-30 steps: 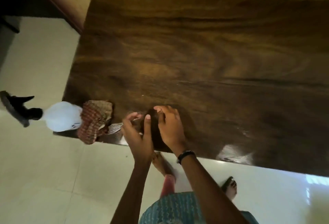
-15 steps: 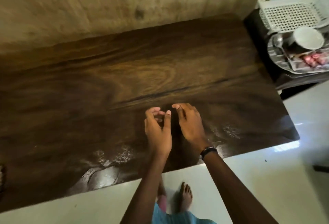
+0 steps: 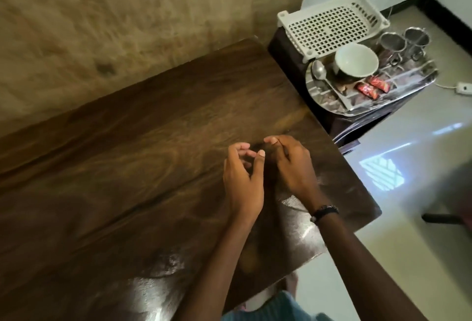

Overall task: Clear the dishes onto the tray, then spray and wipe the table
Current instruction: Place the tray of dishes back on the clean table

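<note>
Since the bowl, spoon and steel cups sit on the tray beside the bench, we judge clearing done; both hands hover loosely curled, holding nothing; spray and cloth unseen.

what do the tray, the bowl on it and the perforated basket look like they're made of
Tray: likely polished steel; it is silvery and mirrors its surroundings.
Bowl: probably glazed ceramic; smooth, glossy and off-white, though plastic can't be ruled out.
Perforated basket: apparently moulded plastic; matte white with a regular grid of holes and thick rims.
</note>
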Tool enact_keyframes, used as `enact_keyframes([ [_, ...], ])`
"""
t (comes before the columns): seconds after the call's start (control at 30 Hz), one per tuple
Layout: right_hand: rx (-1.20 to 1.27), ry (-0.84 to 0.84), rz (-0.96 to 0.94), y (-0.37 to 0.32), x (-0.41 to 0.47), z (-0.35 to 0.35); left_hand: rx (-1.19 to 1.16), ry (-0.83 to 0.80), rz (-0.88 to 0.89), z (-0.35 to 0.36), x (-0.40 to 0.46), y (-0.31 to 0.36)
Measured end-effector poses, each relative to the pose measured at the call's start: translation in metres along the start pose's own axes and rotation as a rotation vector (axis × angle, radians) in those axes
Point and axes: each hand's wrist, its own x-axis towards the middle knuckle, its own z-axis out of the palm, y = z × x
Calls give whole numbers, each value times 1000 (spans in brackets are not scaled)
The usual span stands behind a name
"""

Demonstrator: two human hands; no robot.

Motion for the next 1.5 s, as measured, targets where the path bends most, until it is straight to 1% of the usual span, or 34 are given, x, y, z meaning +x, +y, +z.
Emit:
enact_keyframes([
  [0.1, 2, 99, 3, 24, 31, -46, -6, -55, -3, 36, 11, 15],
  [0.17, 1, 212, -28, 37, 45, -70, -9, -79, -4, 46, 14, 19],
  [0.23, -25, 348, -21, 56, 66, -101, 0, -112, -19, 65, 22, 24],
  [0.3, -58, 473, -1, 93, 100, -145, -17, -106, -63, 108, 30, 34],
  [0.37, -91, 593, 12, 112, 116, -166, -62, -101, -76, 117, 36, 35],
  [0.43, -167, 643, 59, 147, 147, -203, -46, -73, -78, 154, 42, 41],
  [0.5, -260, 640, 129, 182, 178, -235, -29, -28, -88, 189, 48, 49],
  [0.57, -333, 600, 190, 206, 207, -258, 9, 20, -121, 213, 58, 56],
  [0.63, -376, 524, 223, 220, 231, -276, 50, 50, -161, 232, 69, 56],
  [0.7, -389, 405, 257, 232, 251, -287, 82, 61, -205, 244, 82, 52],
  [0.77, -347, 308, 291, 240, 266, -295, 83, 61, -267, 254, 94, 48],
  [0.87, -264, 278, 274, 249, 275, -301, 59, 69, -360, 260, 103, 47],
  [1.03, -165, 191, 266, 262, 279, -309, 46, 143, -379, 259, 110, 46],
  [1.13, -60, 189, 300, 270, 280, -311, 29, 141, -365, 256, 109, 46],
  [1.33, -8, 247, 306, 280, 248, -299, 39, 156, -350, 241, 90, 37],
  [1.5, -20, 262, 268, 253, 206, -274, 53, 176, -337, 202, 68, 25],
])
